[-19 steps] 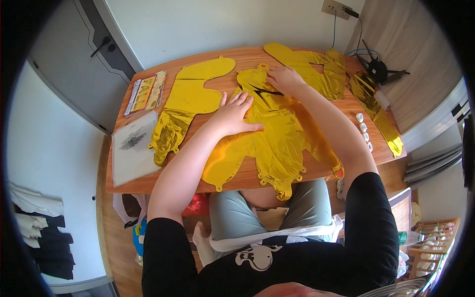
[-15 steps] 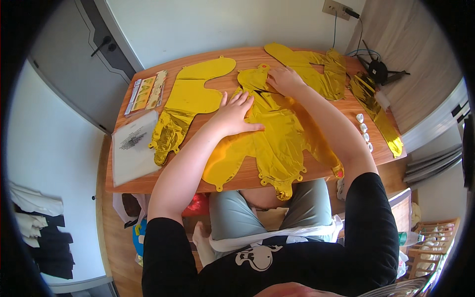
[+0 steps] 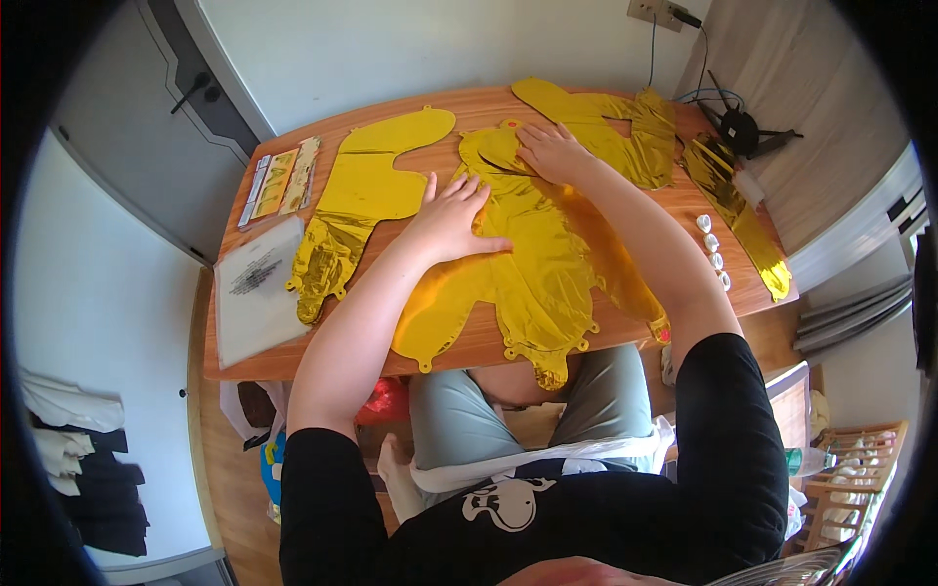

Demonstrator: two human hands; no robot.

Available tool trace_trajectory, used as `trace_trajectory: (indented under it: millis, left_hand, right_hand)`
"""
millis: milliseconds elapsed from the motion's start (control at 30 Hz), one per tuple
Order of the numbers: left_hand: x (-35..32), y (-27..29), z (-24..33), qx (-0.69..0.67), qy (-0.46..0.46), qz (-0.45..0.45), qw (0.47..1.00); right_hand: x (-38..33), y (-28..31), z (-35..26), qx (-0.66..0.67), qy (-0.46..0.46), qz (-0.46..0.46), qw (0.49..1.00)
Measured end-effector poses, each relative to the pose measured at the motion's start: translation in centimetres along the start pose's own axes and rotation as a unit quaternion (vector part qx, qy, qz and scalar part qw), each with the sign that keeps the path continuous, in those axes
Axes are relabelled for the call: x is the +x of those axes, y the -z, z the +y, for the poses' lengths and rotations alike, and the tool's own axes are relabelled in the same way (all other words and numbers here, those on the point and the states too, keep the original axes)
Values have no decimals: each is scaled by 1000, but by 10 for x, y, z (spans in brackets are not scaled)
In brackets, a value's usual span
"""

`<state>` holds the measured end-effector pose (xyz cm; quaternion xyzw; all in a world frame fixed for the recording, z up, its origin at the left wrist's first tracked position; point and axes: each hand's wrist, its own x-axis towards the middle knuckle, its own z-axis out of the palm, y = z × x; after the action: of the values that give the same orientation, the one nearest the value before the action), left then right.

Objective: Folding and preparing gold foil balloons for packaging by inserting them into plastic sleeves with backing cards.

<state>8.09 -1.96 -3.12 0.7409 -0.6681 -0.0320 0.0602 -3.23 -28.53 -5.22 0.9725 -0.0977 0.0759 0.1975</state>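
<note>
On the middle of the table (image 3: pixel 420 161), the gold balloon (image 3: pixel 537 244) lay lengthwise from far edge to near edge. Upon it, the left hand (image 3: pixel 449 223) was spread flat, gripping nothing; the right hand (image 3: pixel 555 153), closer to the far edge, was slightly bent, its grip unclear.

"What sits at ten o'clock?"

"A grey door (image 3: pixel 107 117) with a black handle (image 3: pixel 201 82)."

"One and two?"

"A wall socket (image 3: pixel 655 12) at one, a black device with antennas (image 3: pixel 740 132) at two."

"Further round?"

"Grey curtain (image 3: pixel 845 317) at three; clear, greenish bottle (image 3: pixel 803 461) beside a wooden rack (image 3: pixel 884 449) at four; black and white cloths (image 3: pixel 106 493) at eight."
</note>
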Motion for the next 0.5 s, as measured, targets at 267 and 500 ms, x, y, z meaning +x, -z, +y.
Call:
trace_trajectory:
  millis: [267,500]
  left_hand:
    - [-1,-7,-4,-35,0,15,999]
    - [0,-5,-1,-23,10,12,1000]
  right_hand:
    - [6,26,-10,76,-95,-116,986]
    - [11,33,-10,13,-84,-146,986]
